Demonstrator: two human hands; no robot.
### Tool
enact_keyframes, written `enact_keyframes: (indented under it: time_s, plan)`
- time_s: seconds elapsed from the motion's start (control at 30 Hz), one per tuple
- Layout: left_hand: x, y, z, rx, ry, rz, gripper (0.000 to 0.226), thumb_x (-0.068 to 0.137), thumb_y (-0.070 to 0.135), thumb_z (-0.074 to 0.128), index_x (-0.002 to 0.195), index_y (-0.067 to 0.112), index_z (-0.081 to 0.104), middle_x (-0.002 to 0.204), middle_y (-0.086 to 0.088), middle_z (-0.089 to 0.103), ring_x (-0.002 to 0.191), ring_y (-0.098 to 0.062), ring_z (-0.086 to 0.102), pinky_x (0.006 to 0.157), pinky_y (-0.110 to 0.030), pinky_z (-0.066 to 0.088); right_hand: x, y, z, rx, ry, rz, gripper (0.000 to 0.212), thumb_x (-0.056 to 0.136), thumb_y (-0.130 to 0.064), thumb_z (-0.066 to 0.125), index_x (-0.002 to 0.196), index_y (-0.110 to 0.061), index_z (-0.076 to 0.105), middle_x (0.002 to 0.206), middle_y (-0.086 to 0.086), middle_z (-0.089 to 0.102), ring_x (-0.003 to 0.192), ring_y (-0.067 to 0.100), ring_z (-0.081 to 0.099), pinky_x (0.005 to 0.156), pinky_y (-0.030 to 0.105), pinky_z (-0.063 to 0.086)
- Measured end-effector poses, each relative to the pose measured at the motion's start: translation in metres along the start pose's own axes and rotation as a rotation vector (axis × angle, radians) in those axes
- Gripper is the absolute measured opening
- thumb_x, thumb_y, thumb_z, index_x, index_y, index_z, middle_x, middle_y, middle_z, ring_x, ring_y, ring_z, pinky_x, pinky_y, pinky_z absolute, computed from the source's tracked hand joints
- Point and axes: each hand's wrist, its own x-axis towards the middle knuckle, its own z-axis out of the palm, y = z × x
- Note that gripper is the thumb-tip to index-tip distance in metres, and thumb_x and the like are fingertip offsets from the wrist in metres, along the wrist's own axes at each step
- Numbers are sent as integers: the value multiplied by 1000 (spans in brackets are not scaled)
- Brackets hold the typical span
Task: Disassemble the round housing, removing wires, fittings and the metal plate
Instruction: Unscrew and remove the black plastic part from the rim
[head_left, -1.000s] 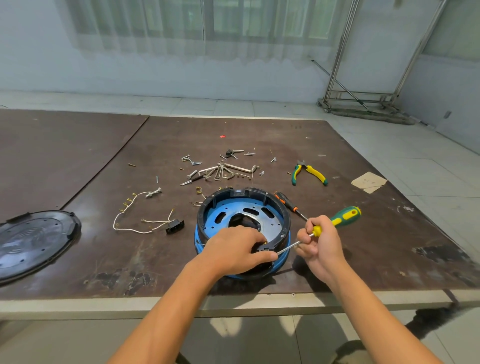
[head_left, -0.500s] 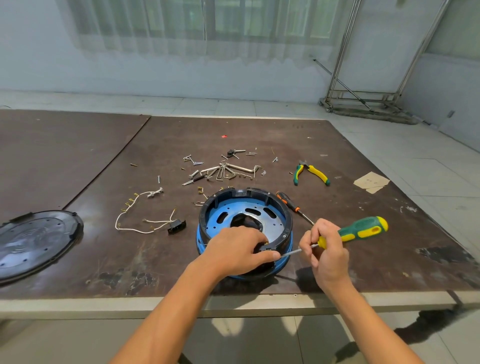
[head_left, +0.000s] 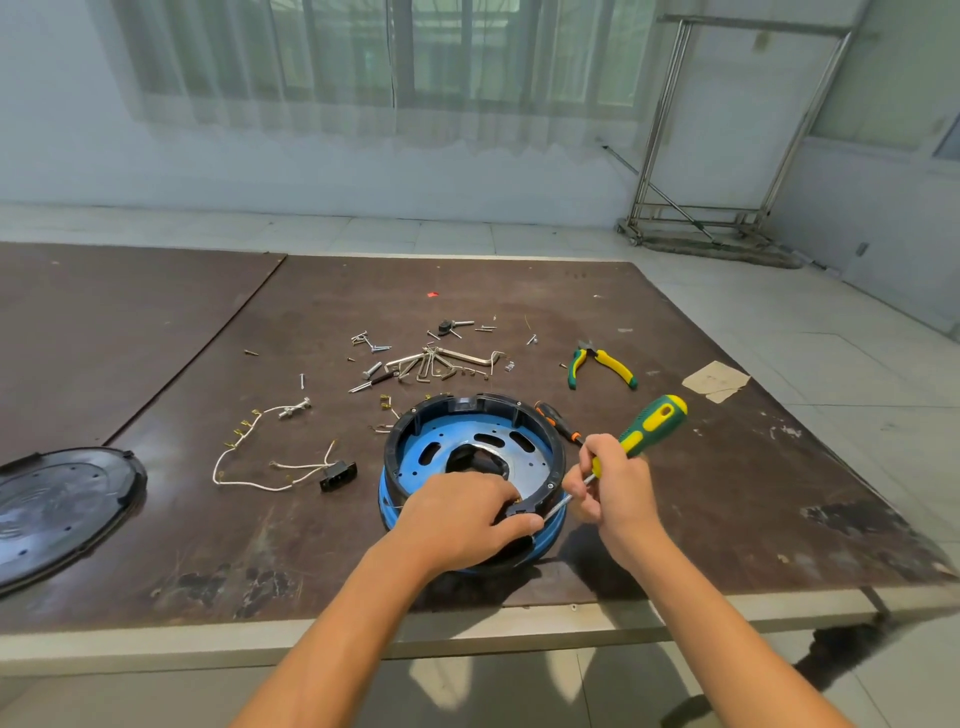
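1. Blue-and-black round housing (head_left: 467, 402) sits near the table's (head_left: 701, 519) front edge. Its lid (head_left: 62, 499), white wires (head_left: 260, 467) and screws (head_left: 431, 364) lie loose, but the metal plate (head_left: 530, 460) is still inside
2. Left hand (head_left: 462, 514) grips the near rim, fingers curled over it. Right hand (head_left: 613, 488) clasps a green-yellow screwdriver (head_left: 654, 423), tip angled at a rim fitting
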Motion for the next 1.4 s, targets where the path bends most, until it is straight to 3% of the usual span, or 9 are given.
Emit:
enact_keyframes:
  time_s: [0.13,0.3,0.9,1.17,1.4]
  plan:
    - [2,-1,1,8,25,10,61,88,80,21,82,31,56,72,8,57,64,-5,54,54,-23,39,7,0,-1,53,-5,134,35,101,-23,48,67,-13,47,53,7,43,37,13,30,38,20,28]
    - [15,-6,2,-8,41,-8,67,85,84,18,80,30,57,69,8,57,62,-7,55,56,-28,49,23,2,-5,178,0,243,37,102,-26,49,67,-15,46,55,5,41,36,10,27,35,19,25]
    - [56,-34,13,16,118,-4,70,82,90,19,85,34,60,73,13,55,66,-3,52,60,-28,49,82,23,-7,427,5,424,40,103,-34,52,67,-18,47,50,-2,39,29,5,24,32,16,19]
    - [65,-45,16,59,194,-31,72,83,89,13,85,35,60,76,14,54,71,-4,52,57,-24,47,77,19,-12,405,-77,134,46,106,-38,49,66,-15,52,57,7,47,34,9,31,36,20,26]
    - [68,-44,20,21,367,-61,48,102,53,19,100,36,64,84,15,62,76,-4,59,54,-14,31,58,12,-16,276,-117,-304,42,90,-55,69,70,-19,57,62,13,58,36,12,39,42,20,30]
